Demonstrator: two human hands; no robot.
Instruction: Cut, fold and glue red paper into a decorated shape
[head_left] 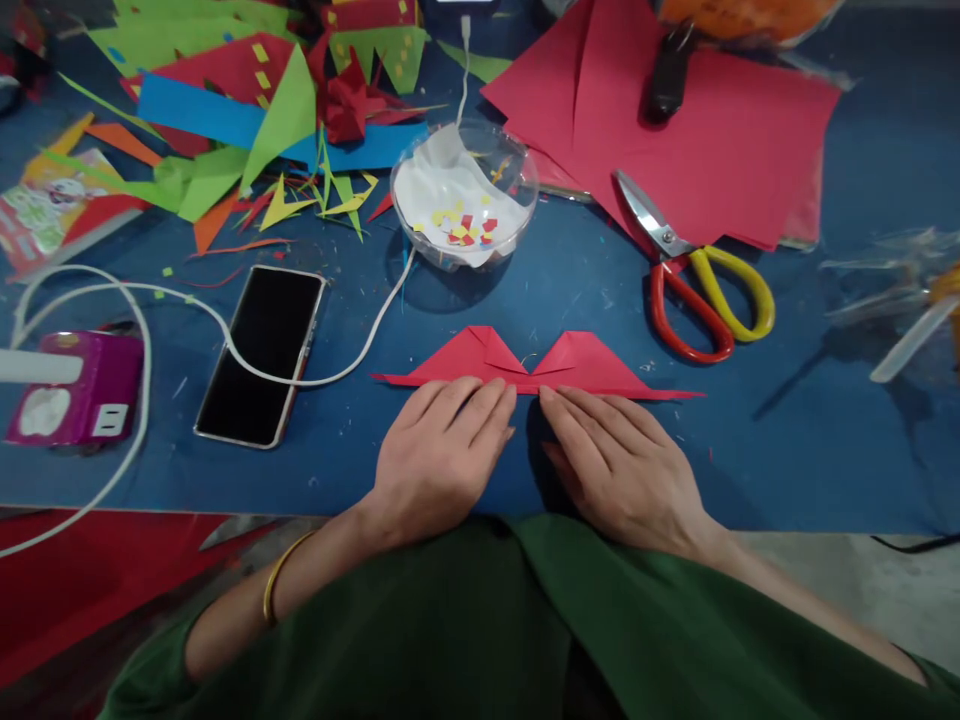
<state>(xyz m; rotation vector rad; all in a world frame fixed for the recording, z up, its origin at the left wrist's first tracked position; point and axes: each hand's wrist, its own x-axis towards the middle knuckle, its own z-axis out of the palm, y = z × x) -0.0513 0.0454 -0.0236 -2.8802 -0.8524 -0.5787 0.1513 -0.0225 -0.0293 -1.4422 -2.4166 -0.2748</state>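
Observation:
A folded piece of red paper (592, 365) lies along the blue table in front of me, with two raised flaps and a long, thin point at either end. My left hand (446, 450) rests flat with its fingertips on the near edge, left of the middle. Just across a small gap, my right hand (619, 465) presses the same edge with fingers stretched out. Its thumb is tucked low and partly shaded. Neither hand grips the paper; the fingertips cover part of its lower fold.
Beyond the paper stands a clear bowl (517, 190) with paper bits. Scissors (675, 260) lie right, below red sheets (727, 150) topped by a black-handled tool (670, 75). A phone (262, 350), white cable (367, 350), purple box (105, 380) and colourful scraps (202, 110) occupy the left.

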